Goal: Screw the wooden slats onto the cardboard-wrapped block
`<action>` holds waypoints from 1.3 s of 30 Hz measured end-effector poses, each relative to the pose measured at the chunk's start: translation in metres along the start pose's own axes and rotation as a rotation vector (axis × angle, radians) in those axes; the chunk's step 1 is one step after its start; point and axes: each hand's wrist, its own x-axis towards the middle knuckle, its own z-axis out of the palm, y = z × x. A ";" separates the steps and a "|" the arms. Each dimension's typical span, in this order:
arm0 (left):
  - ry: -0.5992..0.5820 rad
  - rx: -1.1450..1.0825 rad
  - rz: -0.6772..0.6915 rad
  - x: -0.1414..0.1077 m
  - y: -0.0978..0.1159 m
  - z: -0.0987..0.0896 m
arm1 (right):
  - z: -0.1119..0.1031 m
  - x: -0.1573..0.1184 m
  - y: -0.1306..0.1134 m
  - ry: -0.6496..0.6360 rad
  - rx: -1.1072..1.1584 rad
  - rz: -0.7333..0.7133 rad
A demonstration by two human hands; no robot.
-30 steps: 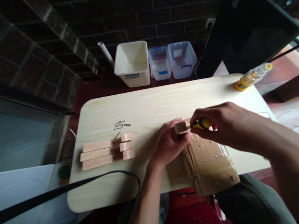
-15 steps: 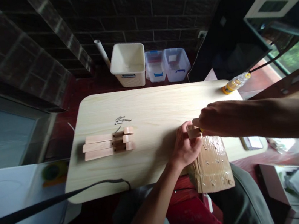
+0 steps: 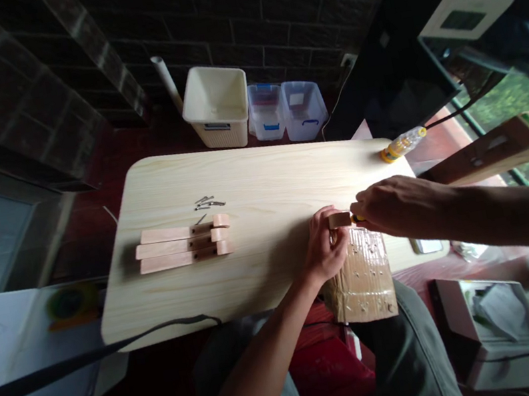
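Right of the frame's centre, the left hand (image 3: 326, 248) pinches the wooden block (image 3: 339, 220), apparently to steady it against the yellow tool (image 3: 358, 217), around which the right hand (image 3: 379, 202) is closed. The cardboard (image 3: 366, 292) beneath probably shields the worktop (image 3: 251, 180). Screws (image 3: 209, 204) lie left of centre, presumably grouped for easy reach.

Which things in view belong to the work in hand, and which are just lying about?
Likely in use:
wooden piece in the left hand
yellow tool, mostly hidden by the right hand
cardboard
three wooden bars
small metal parts

Seemingly just lying about:
cream bin
two clear boxes
black strap
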 end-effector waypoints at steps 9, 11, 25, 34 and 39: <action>-0.038 0.072 -0.061 0.006 0.007 -0.001 | -0.004 0.004 0.006 -0.039 0.061 -0.046; -0.043 0.067 -0.067 0.006 0.008 -0.002 | -0.005 0.004 0.008 -0.069 0.096 -0.026; -0.036 0.031 -0.057 0.008 0.007 -0.002 | -0.008 0.006 0.004 -0.053 0.201 0.145; -0.042 0.046 -0.052 0.010 0.005 -0.001 | -0.004 0.004 0.016 0.004 -0.122 -0.297; -0.066 0.047 -0.054 0.009 0.005 -0.001 | 0.007 0.003 0.023 0.000 0.131 -0.179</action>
